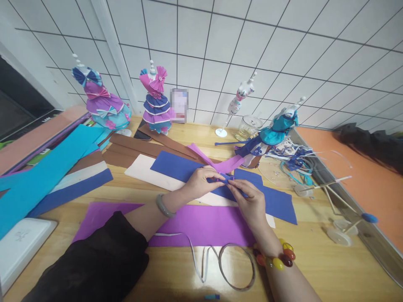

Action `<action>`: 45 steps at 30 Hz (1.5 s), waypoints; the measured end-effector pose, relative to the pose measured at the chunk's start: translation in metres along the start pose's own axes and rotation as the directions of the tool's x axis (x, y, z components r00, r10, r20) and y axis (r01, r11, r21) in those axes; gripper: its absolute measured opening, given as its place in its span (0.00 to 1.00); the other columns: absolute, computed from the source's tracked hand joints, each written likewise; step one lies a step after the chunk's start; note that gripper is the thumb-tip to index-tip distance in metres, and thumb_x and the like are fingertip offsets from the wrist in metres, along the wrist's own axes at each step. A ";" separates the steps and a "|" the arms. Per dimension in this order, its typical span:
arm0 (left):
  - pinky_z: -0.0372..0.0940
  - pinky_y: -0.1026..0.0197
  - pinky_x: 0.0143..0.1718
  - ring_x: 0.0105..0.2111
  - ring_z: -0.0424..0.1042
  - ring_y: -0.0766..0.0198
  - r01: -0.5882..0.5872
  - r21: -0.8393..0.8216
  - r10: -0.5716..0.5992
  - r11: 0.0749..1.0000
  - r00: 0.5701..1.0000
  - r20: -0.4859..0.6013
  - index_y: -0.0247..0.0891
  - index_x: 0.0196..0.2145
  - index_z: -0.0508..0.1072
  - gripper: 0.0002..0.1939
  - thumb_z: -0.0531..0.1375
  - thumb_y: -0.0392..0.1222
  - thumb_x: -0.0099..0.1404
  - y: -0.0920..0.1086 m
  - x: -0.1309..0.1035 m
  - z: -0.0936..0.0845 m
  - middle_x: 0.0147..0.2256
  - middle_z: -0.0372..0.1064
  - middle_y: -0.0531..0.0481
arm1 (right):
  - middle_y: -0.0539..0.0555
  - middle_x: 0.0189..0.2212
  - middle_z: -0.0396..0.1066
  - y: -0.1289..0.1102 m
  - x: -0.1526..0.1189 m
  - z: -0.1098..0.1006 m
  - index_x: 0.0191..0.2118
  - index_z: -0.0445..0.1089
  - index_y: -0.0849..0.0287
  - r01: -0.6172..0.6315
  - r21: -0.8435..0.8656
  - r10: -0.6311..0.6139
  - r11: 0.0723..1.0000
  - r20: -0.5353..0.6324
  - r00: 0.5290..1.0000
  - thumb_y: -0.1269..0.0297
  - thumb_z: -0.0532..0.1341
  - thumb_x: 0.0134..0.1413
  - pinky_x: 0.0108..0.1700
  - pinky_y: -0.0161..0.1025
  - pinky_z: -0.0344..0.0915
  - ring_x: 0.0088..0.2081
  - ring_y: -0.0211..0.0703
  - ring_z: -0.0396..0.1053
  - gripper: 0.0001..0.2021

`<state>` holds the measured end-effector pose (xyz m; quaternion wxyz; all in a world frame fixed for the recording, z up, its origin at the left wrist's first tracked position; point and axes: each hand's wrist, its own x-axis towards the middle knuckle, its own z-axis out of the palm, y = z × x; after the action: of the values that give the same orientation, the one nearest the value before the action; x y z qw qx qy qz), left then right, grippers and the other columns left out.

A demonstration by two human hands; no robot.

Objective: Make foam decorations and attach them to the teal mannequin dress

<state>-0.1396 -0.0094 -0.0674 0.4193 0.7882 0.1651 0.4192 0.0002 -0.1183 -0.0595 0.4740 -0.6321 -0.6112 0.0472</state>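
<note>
My left hand (201, 181) and my right hand (251, 202) meet over the middle of the table, thumbs and fingertips closed on a small folded blue paper piece (225, 178) with a purple edge. Part of it is hidden by the fingers. Just behind it curves a narrow purple strip (231, 163); whether it joins the held piece I cannot tell. Under the hands lie a blue sheet (174, 167) and a cream sheet (143, 170). A wide purple sheet (195, 224) spreads beneath my forearms, and more blue sheets (278, 203) lie to the right.
Dressed mini mannequins (156, 102) stand along the tiled wall, plus one mostly bare mannequin (239, 96) beside a glass jar (250, 125). Brown strips (132, 149) and turquoise sheets (59, 167) lie left. A tape roll (236, 288) is in front; scraps (296, 157) and sticks (330, 197) lie right.
</note>
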 end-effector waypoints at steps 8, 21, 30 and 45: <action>0.62 0.63 0.36 0.31 0.67 0.66 0.004 0.062 -0.003 0.998 1.000 -0.023 0.36 0.29 0.75 0.06 0.62 0.39 0.52 -0.004 0.000 0.000 0.27 0.72 0.48 | 0.53 0.33 0.72 -0.001 0.001 0.000 0.35 0.72 0.54 0.015 -0.027 -0.015 1.000 0.012 1.000 0.68 0.58 0.51 0.40 0.43 0.67 0.37 0.42 0.69 0.07; 0.63 0.67 0.33 0.30 0.67 0.69 0.263 -0.059 -0.256 0.963 0.961 0.104 0.36 0.40 0.72 0.18 0.63 0.39 0.50 -0.003 -0.003 0.000 0.31 0.71 0.51 | 0.53 0.33 0.73 -0.001 0.001 0.000 0.34 0.72 0.55 -0.019 0.012 0.019 1.000 0.031 0.999 0.67 0.58 0.51 0.39 0.41 0.66 0.36 0.42 0.69 0.06; 0.64 0.66 0.35 0.32 0.70 0.67 0.155 -0.045 -0.151 0.987 0.985 0.079 0.35 0.29 0.75 0.06 0.61 0.39 0.53 0.002 0.000 -0.002 0.29 0.73 0.48 | 0.54 0.33 0.73 -0.003 0.001 0.000 0.36 0.72 0.55 -0.059 0.021 0.057 0.998 0.073 0.996 0.65 0.58 0.51 0.39 0.43 0.66 0.35 0.43 0.69 0.07; 0.65 0.63 0.38 0.34 0.71 0.63 0.292 -0.180 -0.282 0.939 0.956 0.081 0.34 0.31 0.76 0.09 0.62 0.41 0.52 0.005 0.001 -0.003 0.32 0.73 0.46 | 0.55 0.33 0.73 -0.002 0.001 -0.002 0.31 0.73 0.58 -0.314 0.177 0.309 0.933 0.051 0.950 0.60 0.62 0.45 0.41 0.45 0.65 0.36 0.45 0.69 0.08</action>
<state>-0.1424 -0.0105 -0.0617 0.5537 0.7231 0.2260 0.3458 0.0001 -0.1188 -0.0567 0.5096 -0.6742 -0.5016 0.1848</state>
